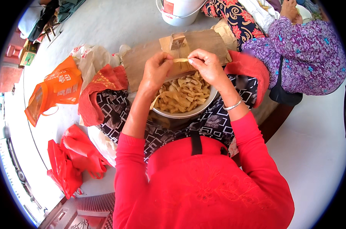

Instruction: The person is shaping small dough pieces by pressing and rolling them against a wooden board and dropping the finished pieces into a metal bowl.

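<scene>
My left hand (156, 70) and my right hand (206, 65) pinch a thin pale-yellow strip (180, 60) at either end, stretched level between them. Below it, a wide metal bowl (188, 113) on my lap is heaped with yellowish, irregular dried pieces (180, 95), with a longer strip lying near its left rim. Behind the bowl, a worn wooden board (138, 61) lies crosswise, with a small wooden block (177, 42) standing on it under and just beyond the strip. Red cloths (90, 110) drape either side of my patterned lap.
An orange bag (56, 86), pale plastic bags (87, 57) and red bags (72, 156) lie on the left. A white bucket (177, 15) stands beyond the board. At the right, a person in purple floral clothing (302, 57) sits close by, their hands raised near a white sack (259, 13).
</scene>
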`<move>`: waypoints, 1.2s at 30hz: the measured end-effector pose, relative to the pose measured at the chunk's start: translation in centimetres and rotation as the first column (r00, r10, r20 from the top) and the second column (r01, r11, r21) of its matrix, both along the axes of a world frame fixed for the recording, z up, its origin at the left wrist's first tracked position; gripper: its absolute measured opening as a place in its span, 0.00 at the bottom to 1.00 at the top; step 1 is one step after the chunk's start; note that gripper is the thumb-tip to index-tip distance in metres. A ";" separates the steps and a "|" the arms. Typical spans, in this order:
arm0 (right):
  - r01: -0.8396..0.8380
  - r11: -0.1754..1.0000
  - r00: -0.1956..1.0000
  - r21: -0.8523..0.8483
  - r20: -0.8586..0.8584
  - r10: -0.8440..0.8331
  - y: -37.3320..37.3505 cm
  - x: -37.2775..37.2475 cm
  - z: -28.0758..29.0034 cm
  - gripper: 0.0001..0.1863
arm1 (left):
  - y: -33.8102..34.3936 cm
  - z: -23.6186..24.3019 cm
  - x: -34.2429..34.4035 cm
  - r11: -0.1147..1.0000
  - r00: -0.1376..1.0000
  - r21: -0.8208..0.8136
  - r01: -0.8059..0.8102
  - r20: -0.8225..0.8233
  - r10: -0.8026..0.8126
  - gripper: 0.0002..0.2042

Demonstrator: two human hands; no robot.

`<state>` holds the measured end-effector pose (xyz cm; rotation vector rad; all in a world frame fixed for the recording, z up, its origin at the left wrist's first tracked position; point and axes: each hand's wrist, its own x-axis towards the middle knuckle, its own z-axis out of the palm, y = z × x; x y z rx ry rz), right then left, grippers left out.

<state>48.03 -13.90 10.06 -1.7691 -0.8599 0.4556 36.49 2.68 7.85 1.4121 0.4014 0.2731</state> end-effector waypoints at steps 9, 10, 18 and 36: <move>0.081 0.996 0.996 -0.043 -0.041 -0.083 -1.0 1.4 -2.4 0.08 | 0.6 -1.0 -0.5 0.625 0.969 0.754 -0.203 0.061 0.241 0.05; 0.100 0.995 0.939 0.032 -0.332 -0.084 -1.7 0.7 -2.2 0.09 | 0.0 -0.3 -1.6 0.597 0.968 0.776 -0.205 0.071 0.240 0.05; 0.153 0.930 0.488 0.334 -0.844 0.222 -4.8 -3.1 -2.7 0.14 | -6.3 0.9 -5.3 0.533 1.000 0.846 -0.010 0.013 -0.002 0.07; -0.290 0.942 0.952 -0.170 -0.150 0.266 -7.3 -10.2 0.6 0.03 | -9.7 -0.5 -10.2 0.931 0.969 -0.308 0.196 -0.083 -0.232 0.10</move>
